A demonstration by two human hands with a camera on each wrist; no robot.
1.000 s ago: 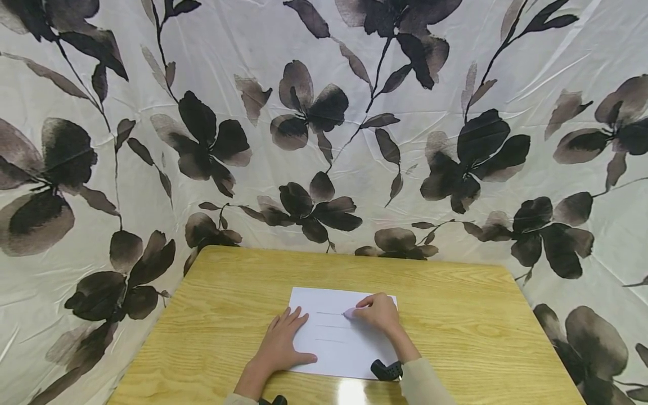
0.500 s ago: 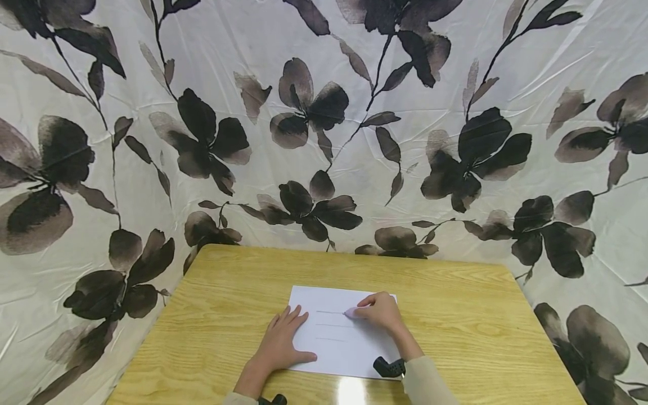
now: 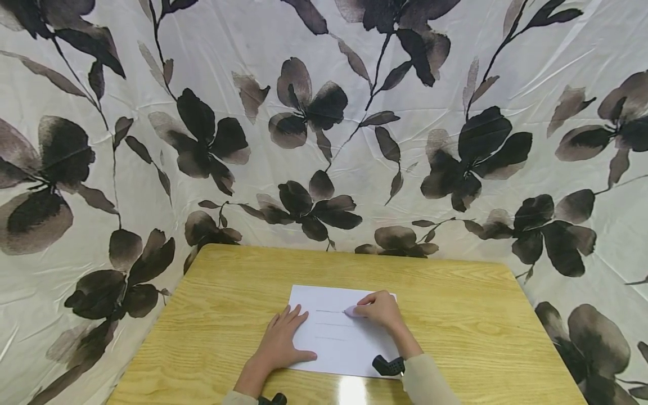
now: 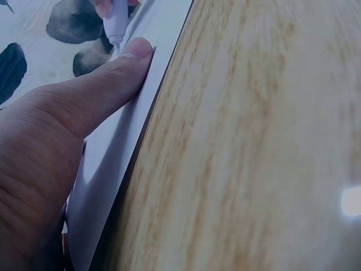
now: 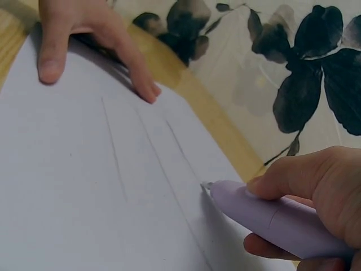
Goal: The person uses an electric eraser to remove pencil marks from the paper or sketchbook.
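A sheet of white paper [image 3: 329, 360] lies on the table with three roughly parallel thin lines on it. My left hand [image 3: 283, 343] rests on the paper's left side, fingers spread and thumb [image 4: 135, 53] along the near edge. My right hand [image 3: 381, 311] pinches a thick lavender pen-shaped tool [image 5: 271, 220] between thumb and fingers. Its small metal tip is at the right end of the farthest line [image 5: 179, 141]. In the left wrist view the tool's tip shows just beyond my left thumb.
The yellow wood-grain table [image 3: 228, 281] has rounded far corners. Behind and beside it hangs a pale cloth [image 3: 324, 157] with dark flowers. A black wrist device [image 3: 388, 365] sits by the right wrist, over the paper's near right corner. A light glare [image 3: 351, 388] shows near the front.
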